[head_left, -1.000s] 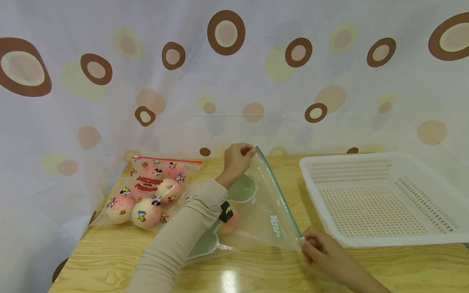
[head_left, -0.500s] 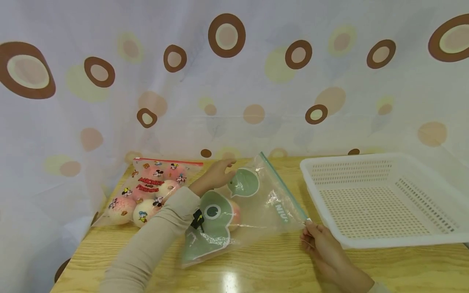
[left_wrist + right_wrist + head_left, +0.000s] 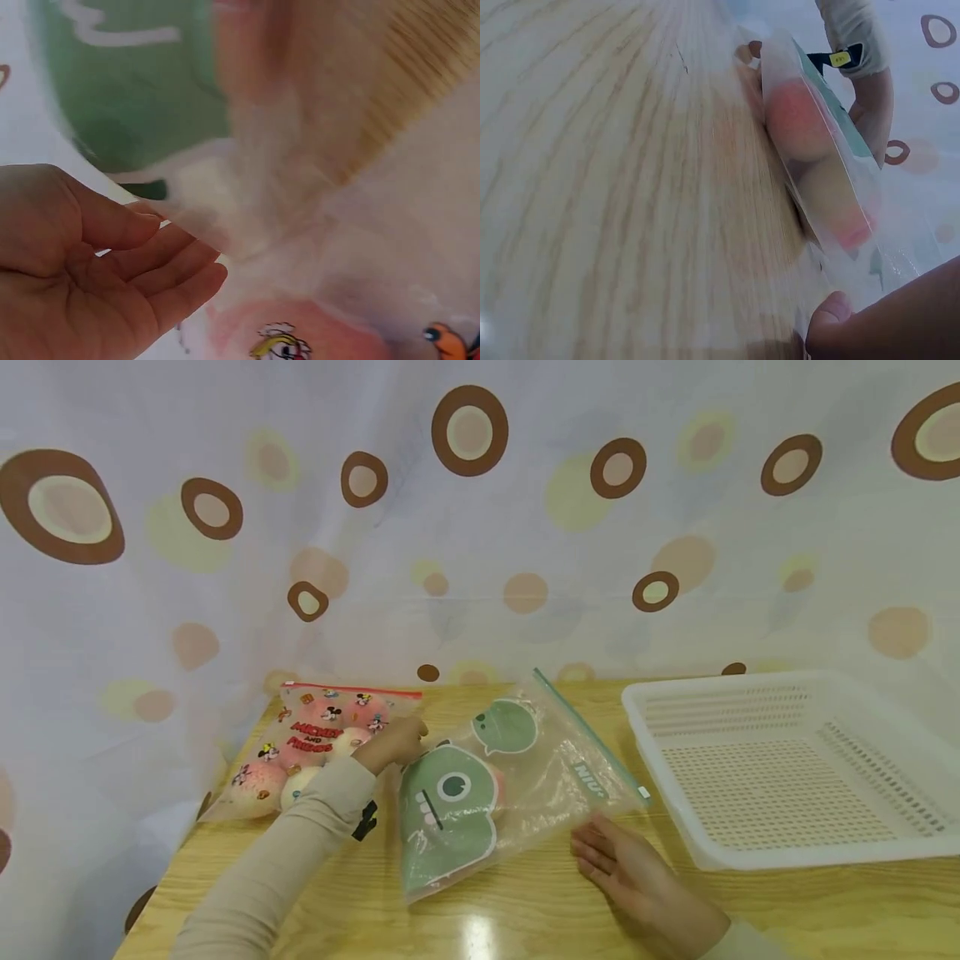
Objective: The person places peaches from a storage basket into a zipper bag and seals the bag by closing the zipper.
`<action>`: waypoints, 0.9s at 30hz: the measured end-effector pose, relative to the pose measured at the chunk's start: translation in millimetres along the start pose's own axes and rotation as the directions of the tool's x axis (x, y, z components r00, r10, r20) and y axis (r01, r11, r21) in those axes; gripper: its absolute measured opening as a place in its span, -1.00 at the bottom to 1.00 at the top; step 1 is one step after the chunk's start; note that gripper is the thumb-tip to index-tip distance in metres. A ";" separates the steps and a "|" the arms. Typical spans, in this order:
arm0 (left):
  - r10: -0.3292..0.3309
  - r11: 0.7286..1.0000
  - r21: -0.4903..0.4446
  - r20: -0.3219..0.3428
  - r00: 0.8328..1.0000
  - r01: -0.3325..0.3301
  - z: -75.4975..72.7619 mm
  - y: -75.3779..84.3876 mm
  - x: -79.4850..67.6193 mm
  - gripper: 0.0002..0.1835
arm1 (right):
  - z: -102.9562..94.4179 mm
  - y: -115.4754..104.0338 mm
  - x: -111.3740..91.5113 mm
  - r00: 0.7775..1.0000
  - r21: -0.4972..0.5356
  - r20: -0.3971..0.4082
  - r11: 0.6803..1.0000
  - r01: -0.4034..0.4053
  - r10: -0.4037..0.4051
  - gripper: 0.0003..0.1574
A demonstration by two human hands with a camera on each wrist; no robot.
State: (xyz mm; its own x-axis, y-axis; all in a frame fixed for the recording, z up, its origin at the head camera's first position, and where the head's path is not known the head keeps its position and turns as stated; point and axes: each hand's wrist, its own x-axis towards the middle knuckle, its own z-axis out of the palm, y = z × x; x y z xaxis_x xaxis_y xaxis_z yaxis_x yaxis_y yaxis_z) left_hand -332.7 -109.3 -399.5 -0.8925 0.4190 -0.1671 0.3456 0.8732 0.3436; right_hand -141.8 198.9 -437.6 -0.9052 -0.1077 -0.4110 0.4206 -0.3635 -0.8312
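Note:
A zip bag with a green monster print (image 3: 450, 802) lies slantwise on the table, its green slider strip (image 3: 592, 735) at the upper right. Through its side, in the right wrist view, show pink and cream peaches (image 3: 799, 120). My left hand (image 3: 397, 745) is at this bag's left edge; in the left wrist view its loosely bent fingers (image 3: 187, 289) are right at the plastic. Below the bag's lower right edge, my right hand (image 3: 626, 868) has its fingers extended and holds nothing. Left of the left hand lies a red-strip zip bag (image 3: 311, 739) of peaches.
A white perforated plastic basket (image 3: 675, 810) stands on the right of the wooden table (image 3: 540, 918). Behind the table hangs a white curtain (image 3: 480, 543) with brown rings and pale spots.
My left hand has let go of the slider strip's top end and moved left and down along the bag. My right hand has released the strip's lower end. The bag now lies flatter.

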 end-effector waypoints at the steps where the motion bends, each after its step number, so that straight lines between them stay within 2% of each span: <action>1: -0.002 1.000 0.006 -0.004 1.000 0.002 -0.6 0.3 -2.7 -0.68 | 1.3 0.0 0.7 1.000 -0.014 0.024 1.000 0.005 -0.005 -0.56; 4: -0.015 1.000 0.020 -0.025 1.000 0.015 -2.7 5.6 -12.7 -0.69 | 3.4 -3.4 6.4 1.000 0.006 0.018 1.000 0.022 -0.023 -0.67; 8: 0.006 0.996 0.088 -0.055 0.998 -0.001 -0.4 8.8 -19.8 -0.77 | 1.8 -13.3 18.1 0.998 0.039 -0.030 0.998 0.052 -0.051 -0.67; 11: 0.043 0.987 0.158 -0.072 0.996 -0.031 5.8 7.2 -21.8 -0.87 | -1.3 -21.3 27.9 0.995 0.090 -0.066 0.993 0.079 -0.073 -0.71; 13: 0.040 0.982 0.185 -0.079 0.996 -0.025 10.1 7.0 -24.0 -0.88 | -1.9 -23.4 32.0 0.995 0.129 -0.074 0.988 0.083 -0.074 -0.73; 15: 0.024 0.979 0.202 -0.093 0.995 -0.005 14.0 7.6 -27.2 -0.87 | 0.0 -21.5 30.9 0.998 0.133 -0.054 0.990 0.046 -0.039 -0.73; 18: 0.010 0.975 0.222 -0.127 0.992 0.018 17.5 9.1 -34.5 -0.86 | 6.7 -11.2 24.2 0.998 0.051 0.047 0.998 -0.034 0.031 -0.58; 20: 0.019 0.973 0.230 -0.157 0.987 0.018 19.1 10.9 -41.2 -0.85 | 11.9 -4.8 19.6 0.993 -0.019 0.106 0.998 -0.056 0.057 -0.47; 22: 0.049 0.969 0.249 -0.187 0.981 -0.001 19.7 12.5 -49.1 -0.83 | 17.0 -2.4 20.1 0.990 -0.053 0.128 0.997 -0.054 0.060 -0.43; 24: 0.093 0.961 0.275 -0.227 0.969 -0.028 20.8 12.6 -57.7 -0.82 | 21.8 -4.6 26.3 0.995 -0.046 0.092 0.998 -0.042 0.047 -0.46; 27: 0.095 0.961 0.274 -0.245 0.965 -0.025 21.6 11.1 -69.3 -0.84 | 26.3 -13.2 43.1 0.999 0.017 -0.001 0.999 -0.036 0.036 -0.60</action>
State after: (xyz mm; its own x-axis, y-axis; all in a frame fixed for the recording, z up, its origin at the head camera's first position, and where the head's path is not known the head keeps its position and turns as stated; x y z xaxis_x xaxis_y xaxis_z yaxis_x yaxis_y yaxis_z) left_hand -260.8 -123.3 -404.1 -0.8992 0.4263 0.0983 0.4342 0.8971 0.0814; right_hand -187.9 174.8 -434.6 -0.8894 -0.1201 -0.4410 0.4519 -0.3749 -0.8094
